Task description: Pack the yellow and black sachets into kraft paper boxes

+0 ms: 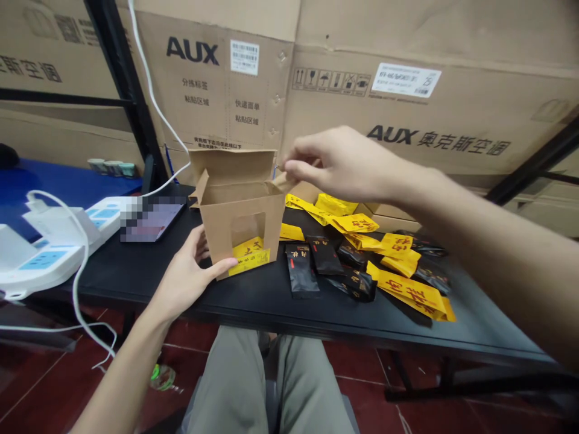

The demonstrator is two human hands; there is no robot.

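A brown kraft-paper box (217,232) with a clear window stands upright on the black table, its lid raised at the back. Through the window shows a yellow packet (250,254) inside. My left hand (192,271) grips the box's lower left side, the thumb lying across the front by the window. Above the box's right edge, my right hand (323,160) has its fingers curled, pinching the right side flap. Beside the box lie several black packets (302,271) and several yellow packets (409,289) with dark lettering.
On the left are a white power strip (49,256) with plugs and cables, and a phone (156,220) with a blurred-out corner. Large AUX cartons (335,114) stand behind the table (253,310). A black metal frame post (131,102) rises at the back left.
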